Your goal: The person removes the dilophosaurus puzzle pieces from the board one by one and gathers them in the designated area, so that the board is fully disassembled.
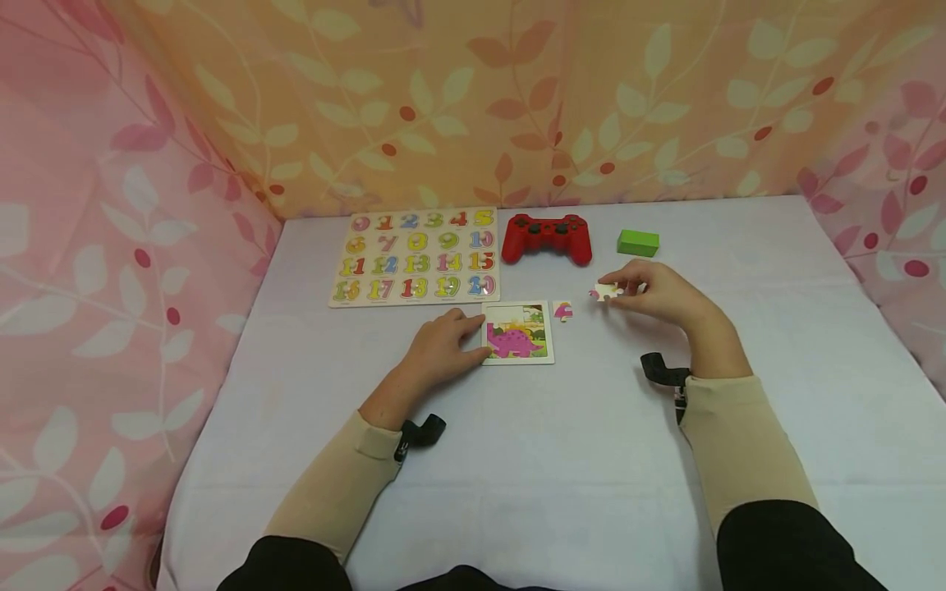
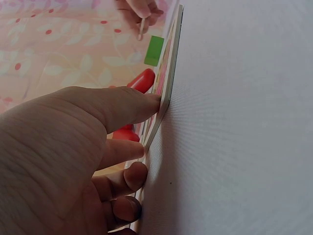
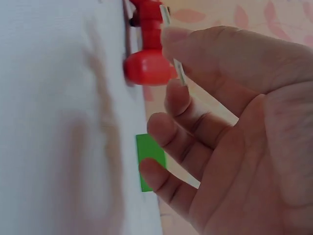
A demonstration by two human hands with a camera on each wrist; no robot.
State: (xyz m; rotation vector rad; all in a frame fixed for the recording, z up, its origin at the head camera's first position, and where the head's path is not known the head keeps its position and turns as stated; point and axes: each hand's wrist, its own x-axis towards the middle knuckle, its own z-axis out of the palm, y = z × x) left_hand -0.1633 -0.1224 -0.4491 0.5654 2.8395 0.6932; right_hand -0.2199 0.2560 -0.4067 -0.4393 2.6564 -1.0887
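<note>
My left hand (image 1: 442,349) touches the left edge of a small white-framed jigsaw puzzle (image 1: 552,335), which lies flat and shows a pink dinosaur. Its thumb and index finger are spread apart along that edge; in the left wrist view the thumb (image 2: 132,105) rests on the frame. Raised to the right of the puzzle, my right hand (image 1: 661,294) pinches a jigsaw piece (image 1: 608,292) between thumb and fingers. The right wrist view shows this piece (image 3: 180,73) edge-on. Another jigsaw piece (image 1: 563,311), with pink on it, lies just right of the frame.
A number board (image 1: 436,253) lies behind the puzzle to the left. Beside it sits a red game controller (image 1: 547,238), and farther right a green block (image 1: 638,243). All rest on a white-covered table (image 1: 532,460) bordered by patterned cloth (image 1: 473,98).
</note>
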